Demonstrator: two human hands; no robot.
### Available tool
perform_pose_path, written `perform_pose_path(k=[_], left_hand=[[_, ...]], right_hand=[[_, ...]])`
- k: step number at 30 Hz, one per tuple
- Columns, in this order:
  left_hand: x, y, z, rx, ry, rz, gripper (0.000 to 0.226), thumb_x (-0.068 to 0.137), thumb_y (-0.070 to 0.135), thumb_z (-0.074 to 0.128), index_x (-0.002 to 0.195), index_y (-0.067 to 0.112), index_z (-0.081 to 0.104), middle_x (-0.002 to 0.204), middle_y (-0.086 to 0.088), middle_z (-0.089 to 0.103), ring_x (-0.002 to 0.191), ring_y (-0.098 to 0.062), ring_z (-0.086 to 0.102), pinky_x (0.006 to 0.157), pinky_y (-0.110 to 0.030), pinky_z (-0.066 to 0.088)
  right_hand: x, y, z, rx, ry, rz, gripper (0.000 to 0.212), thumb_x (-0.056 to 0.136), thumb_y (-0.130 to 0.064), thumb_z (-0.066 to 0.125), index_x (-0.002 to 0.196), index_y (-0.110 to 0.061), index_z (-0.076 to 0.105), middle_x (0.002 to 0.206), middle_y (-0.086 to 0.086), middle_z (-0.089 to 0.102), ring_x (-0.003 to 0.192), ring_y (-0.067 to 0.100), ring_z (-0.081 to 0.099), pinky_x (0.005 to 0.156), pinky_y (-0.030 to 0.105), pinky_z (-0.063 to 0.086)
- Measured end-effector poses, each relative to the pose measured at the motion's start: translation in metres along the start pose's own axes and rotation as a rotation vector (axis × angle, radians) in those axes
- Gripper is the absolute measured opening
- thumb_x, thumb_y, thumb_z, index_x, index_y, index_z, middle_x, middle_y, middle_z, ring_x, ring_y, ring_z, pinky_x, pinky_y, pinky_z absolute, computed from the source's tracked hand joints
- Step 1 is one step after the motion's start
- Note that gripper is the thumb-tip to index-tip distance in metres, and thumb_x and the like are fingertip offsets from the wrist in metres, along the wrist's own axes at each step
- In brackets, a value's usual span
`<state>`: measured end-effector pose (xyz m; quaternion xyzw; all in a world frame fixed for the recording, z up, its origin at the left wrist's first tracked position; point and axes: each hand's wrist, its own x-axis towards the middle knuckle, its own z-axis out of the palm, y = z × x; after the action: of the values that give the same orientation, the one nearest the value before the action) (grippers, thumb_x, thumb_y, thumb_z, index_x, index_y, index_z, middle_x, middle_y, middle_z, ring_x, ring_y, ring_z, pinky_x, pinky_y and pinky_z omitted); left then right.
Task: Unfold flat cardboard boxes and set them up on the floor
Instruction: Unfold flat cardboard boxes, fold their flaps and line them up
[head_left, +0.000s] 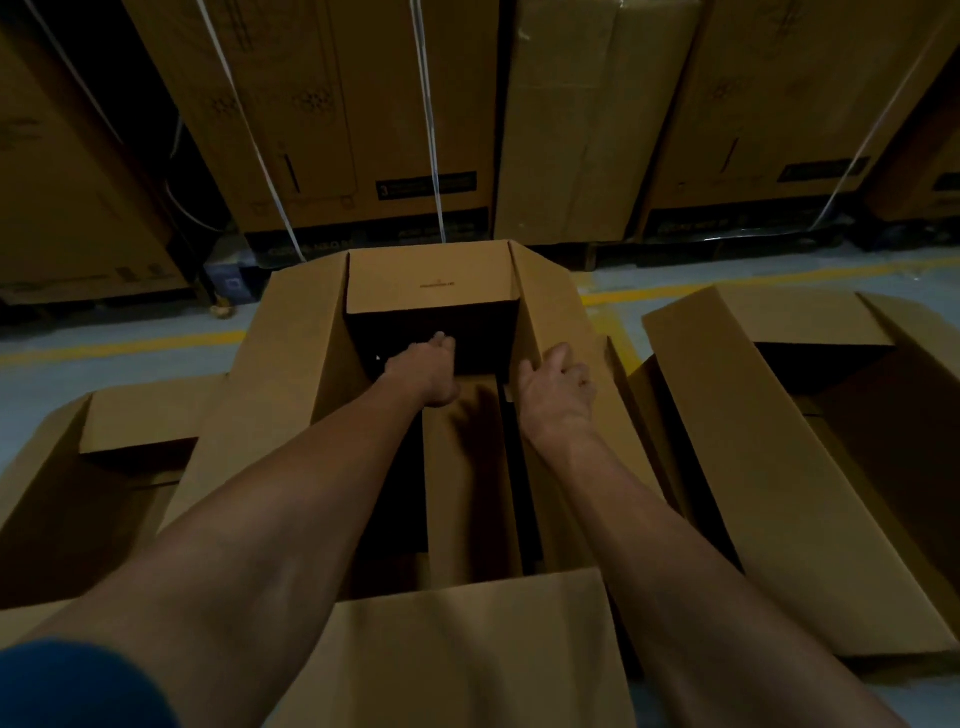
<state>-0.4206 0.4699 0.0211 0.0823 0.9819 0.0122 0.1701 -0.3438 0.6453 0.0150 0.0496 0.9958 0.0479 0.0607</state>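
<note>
A tall brown cardboard box stands open in front of me, its four top flaps spread outward. My left hand reaches down into the box's dark inside, fingers pointing at the far wall; I cannot tell whether it grips anything. My right hand rests on the inner edge of the right flap, fingers curled over it. Inside, a bottom flap lies below both hands.
A second opened box stands at the right, a third at the left. Stacked printed cartons with white straps form a wall behind. Grey floor with yellow lines runs between.
</note>
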Motion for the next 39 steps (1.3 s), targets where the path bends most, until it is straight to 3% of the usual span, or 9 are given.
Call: perform_pose_path(k=[2, 8, 12, 18, 20, 25, 28, 31, 39], left_hand=[[0.016, 0.002, 0.000, -0.018, 0.028, -0.035, 0.087, 0.103, 0.042, 0.055, 0.168, 0.018, 0.002, 0.177, -0.002, -0.007, 0.153, -0.039, 0.025, 0.116, -0.058, 0.040], [0.034, 0.003, -0.008, -0.020, 0.375, -0.063, 0.094, 0.099, 0.039, 0.059, 0.167, 0.017, -0.002, 0.176, -0.004, -0.001, 0.145, -0.037, 0.032, 0.106, -0.055, 0.047], [0.058, -0.006, -0.034, -0.016, 0.468, -0.065, 0.105, 0.095, 0.036, 0.067, 0.167, 0.020, -0.007, 0.175, 0.002, -0.015, 0.141, -0.036, 0.036, 0.101, -0.053, 0.052], [0.104, -0.025, -0.076, -0.074, 0.342, -0.083, 0.109, 0.098, 0.033, 0.069, 0.166, 0.022, -0.015, 0.174, 0.004, -0.022, 0.148, -0.040, 0.034, 0.109, -0.058, 0.045], [0.119, -0.031, -0.079, -0.118, 0.249, -0.098, 0.111, 0.098, 0.033, 0.069, 0.165, 0.023, -0.019, 0.174, 0.004, -0.022, 0.151, -0.041, 0.032, 0.114, -0.057, 0.042], [0.146, -0.039, -0.076, -0.156, 0.162, -0.089, 0.109, 0.097, 0.033, 0.073, 0.168, 0.028, -0.010, 0.175, -0.002, -0.014, 0.155, -0.046, 0.023, 0.120, -0.057, 0.033], [0.151, -0.045, -0.077, -0.178, 0.138, -0.080, 0.101, 0.094, 0.027, 0.076, 0.167, 0.034, 0.006, 0.173, -0.008, -0.007, 0.151, -0.049, 0.026, 0.118, -0.061, 0.036], [0.154, -0.052, -0.078, -0.238, 0.105, -0.079, 0.096, 0.092, 0.024, 0.077, 0.163, 0.037, 0.014, 0.169, -0.010, 0.001, 0.147, -0.051, 0.030, 0.115, -0.066, 0.039], [0.120, -0.051, -0.066, -0.062, -0.091, -0.059, 0.105, 0.100, 0.037, 0.067, 0.163, 0.044, -0.017, 0.166, 0.000, -0.041, 0.156, -0.051, 0.006, 0.123, -0.067, 0.021]], right_hand=[[0.010, -0.001, 0.001, -0.022, -0.009, 0.004, 0.056, 0.107, -0.006, 0.045, 0.159, -0.017, 0.029, 0.162, 0.031, 0.010, 0.138, 0.052, 0.040, 0.110, 0.056, 0.046], [0.017, -0.008, 0.010, -0.090, 0.013, -0.003, 0.062, 0.104, -0.004, 0.052, 0.160, -0.021, 0.029, 0.155, 0.029, 0.021, 0.132, 0.043, 0.050, 0.102, 0.049, 0.056], [0.015, -0.007, 0.009, -0.093, 0.060, -0.034, 0.071, 0.103, -0.004, 0.056, 0.164, -0.022, 0.022, 0.151, 0.027, 0.026, 0.130, 0.039, 0.053, 0.102, 0.045, 0.056], [0.008, -0.007, 0.005, 0.053, 0.050, -0.027, 0.057, 0.101, -0.003, 0.059, 0.153, -0.019, 0.040, 0.152, 0.022, 0.029, 0.116, 0.035, 0.060, 0.095, 0.042, 0.060], [0.007, -0.004, 0.003, 0.055, 0.071, -0.051, 0.058, 0.102, -0.005, 0.058, 0.154, -0.019, 0.037, 0.153, 0.023, 0.029, 0.113, 0.032, 0.060, 0.092, 0.036, 0.059], [0.004, -0.006, 0.003, 0.228, 0.123, -0.049, 0.031, 0.112, -0.026, 0.034, 0.137, -0.008, 0.039, 0.129, 0.020, 0.053, 0.109, 0.036, 0.059, 0.091, 0.051, 0.053], [0.003, -0.009, 0.001, 0.228, 0.109, -0.049, 0.033, 0.111, -0.020, 0.039, 0.142, -0.009, 0.039, 0.134, 0.019, 0.048, 0.110, 0.034, 0.060, 0.093, 0.047, 0.055], [0.006, -0.009, -0.002, 0.092, 0.079, -0.045, 0.058, 0.105, -0.004, 0.052, 0.158, -0.017, 0.034, 0.150, 0.019, 0.031, 0.112, 0.027, 0.062, 0.094, 0.035, 0.059], [0.005, -0.007, -0.001, 0.091, 0.090, -0.063, 0.049, 0.106, -0.006, 0.050, 0.153, -0.020, 0.042, 0.145, 0.018, 0.036, 0.106, 0.026, 0.062, 0.089, 0.032, 0.057]])
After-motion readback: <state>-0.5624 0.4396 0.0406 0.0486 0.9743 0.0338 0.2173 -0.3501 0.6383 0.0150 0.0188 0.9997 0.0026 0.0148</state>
